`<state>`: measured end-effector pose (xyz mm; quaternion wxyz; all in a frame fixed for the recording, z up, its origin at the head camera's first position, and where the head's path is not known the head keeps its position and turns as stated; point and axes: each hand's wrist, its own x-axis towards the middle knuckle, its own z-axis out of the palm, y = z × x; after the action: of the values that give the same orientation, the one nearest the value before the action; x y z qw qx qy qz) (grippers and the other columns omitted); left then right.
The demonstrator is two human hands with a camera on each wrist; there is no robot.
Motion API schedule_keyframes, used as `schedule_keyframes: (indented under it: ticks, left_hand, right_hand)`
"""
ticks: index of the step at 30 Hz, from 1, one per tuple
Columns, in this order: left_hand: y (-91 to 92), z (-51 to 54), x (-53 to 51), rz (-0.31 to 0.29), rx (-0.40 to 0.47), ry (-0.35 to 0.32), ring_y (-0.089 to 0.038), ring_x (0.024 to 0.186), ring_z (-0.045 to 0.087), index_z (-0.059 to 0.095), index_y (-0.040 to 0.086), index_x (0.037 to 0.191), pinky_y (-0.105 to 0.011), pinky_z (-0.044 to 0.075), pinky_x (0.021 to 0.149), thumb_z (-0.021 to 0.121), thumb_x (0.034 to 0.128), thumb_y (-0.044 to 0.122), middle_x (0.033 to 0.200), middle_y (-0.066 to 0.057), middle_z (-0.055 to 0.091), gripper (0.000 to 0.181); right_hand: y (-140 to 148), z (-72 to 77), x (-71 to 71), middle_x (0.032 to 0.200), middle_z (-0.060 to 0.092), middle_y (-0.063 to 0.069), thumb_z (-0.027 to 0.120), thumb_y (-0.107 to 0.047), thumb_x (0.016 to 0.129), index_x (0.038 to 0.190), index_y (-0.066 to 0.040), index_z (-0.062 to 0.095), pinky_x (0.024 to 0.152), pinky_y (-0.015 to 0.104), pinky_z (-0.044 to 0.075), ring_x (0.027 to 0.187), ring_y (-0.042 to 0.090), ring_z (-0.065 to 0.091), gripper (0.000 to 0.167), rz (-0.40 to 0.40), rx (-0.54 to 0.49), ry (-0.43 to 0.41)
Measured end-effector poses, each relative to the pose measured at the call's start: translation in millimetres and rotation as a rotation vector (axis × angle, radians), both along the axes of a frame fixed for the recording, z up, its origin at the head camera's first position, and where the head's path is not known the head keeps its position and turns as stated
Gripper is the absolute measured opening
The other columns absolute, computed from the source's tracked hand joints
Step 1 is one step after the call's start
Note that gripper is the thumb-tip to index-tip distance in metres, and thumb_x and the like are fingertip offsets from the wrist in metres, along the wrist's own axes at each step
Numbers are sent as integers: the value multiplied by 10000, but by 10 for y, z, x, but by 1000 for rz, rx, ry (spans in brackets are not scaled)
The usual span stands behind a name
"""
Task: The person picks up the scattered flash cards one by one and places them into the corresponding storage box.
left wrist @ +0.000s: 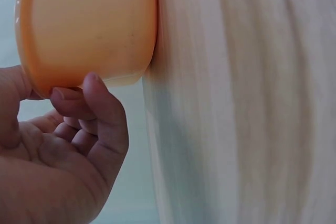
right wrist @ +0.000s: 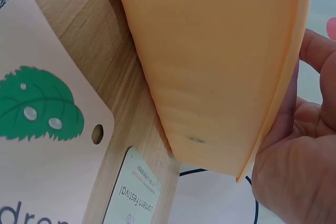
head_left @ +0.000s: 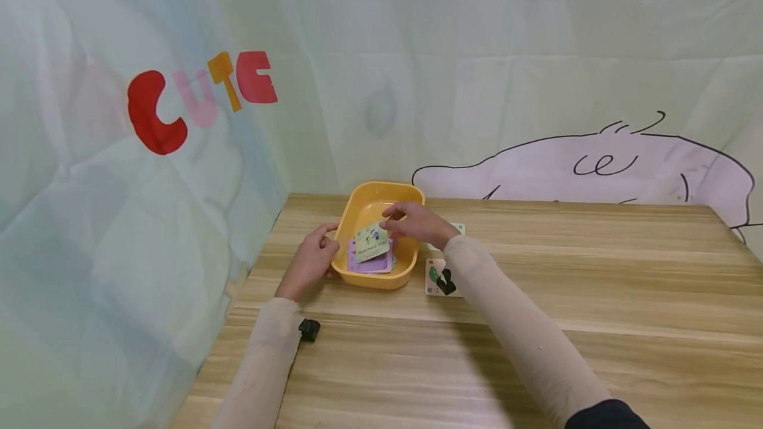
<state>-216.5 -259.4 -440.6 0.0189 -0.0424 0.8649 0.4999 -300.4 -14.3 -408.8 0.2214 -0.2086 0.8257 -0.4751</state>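
Note:
A yellow plastic bin point(head_left: 377, 282) stands on the wooden table. My left hand point(head_left: 306, 260) holds its left rim, with thumb and fingers pinching the edge in the left wrist view. Over the inside of the bin, my right hand point(head_left: 420, 222) pinches a green card point(head_left: 371, 245) printed "Teachers' Day". Below that card lies a purple card point(head_left: 372, 267) in the bin, with the edge of another just showing. In the right wrist view the bin's wall point(right wrist: 210, 77) hides the right fingertips and the held card.
Right of the bin, a pale pink card with a green leaf point(right wrist: 39, 103) lies on the table point(head_left: 381, 356). Farther back is a pale green "Lantern Festival" card point(right wrist: 134, 192), partly covered by my right wrist in the head view. A printed cloth point(head_left: 334, 85) hangs behind and at left.

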Motion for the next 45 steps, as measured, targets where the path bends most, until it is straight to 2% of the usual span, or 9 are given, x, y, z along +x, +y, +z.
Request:
schedule_keyframes:
  ticks: [13,19,23,30,34,38,45]
  left_hand:
    - [24,14,4,-1,3,6,-194,590,524,486,172,1491,-349,535,563,478,1012,157,831,-72,508,480]
    - [28,15,4,1,4,4,-199,592,523,480,180,1494,-360,540,570,479,1011,170,842,-74,511,483]
    - [23,18,13,4,-9,1,-200,601,526,476,166,1495,-343,537,563,475,1011,169,851,-72,510,484]
    - [24,27,21,3,-20,0,-221,598,532,473,155,1497,-345,529,562,473,1007,172,851,-77,511,490]
    - [20,24,11,2,-28,-1,-231,601,536,471,159,1499,-347,529,566,470,1011,178,850,-80,513,488]
    - [19,25,13,3,-31,-1,-236,607,536,472,155,1499,-346,528,566,469,1012,174,846,-78,510,487]
    - [18,30,27,6,-21,-5,-223,624,528,474,156,1498,-334,525,571,467,1016,177,859,-78,506,482]
  right_hand:
    - [14,18,18,1174,601,101,651,-317,989,1333,-71,606,1005,384,526,1015,264,707,426,-21,16,16]
    - [3,-1,18,1133,602,112,653,-284,991,1286,-60,632,978,383,545,997,278,711,371,-33,-16,24]
    - [-8,-48,36,1121,608,112,640,-270,1003,1239,-61,662,943,359,559,981,296,702,316,-62,-59,52]
    - [58,-108,79,1247,614,203,591,-222,1033,1294,0,631,921,368,574,968,266,645,345,-95,-195,50]
    - [134,-79,105,1253,607,244,588,-219,1035,1296,7,622,878,336,587,907,221,631,347,-80,-207,51]
    - [222,-39,134,1247,598,262,591,-216,1032,1290,11,618,837,315,594,915,234,631,344,-54,-194,53]
    - [393,-34,173,1245,600,245,599,-222,1029,1290,-5,621,814,369,606,941,271,639,340,-24,-159,65]
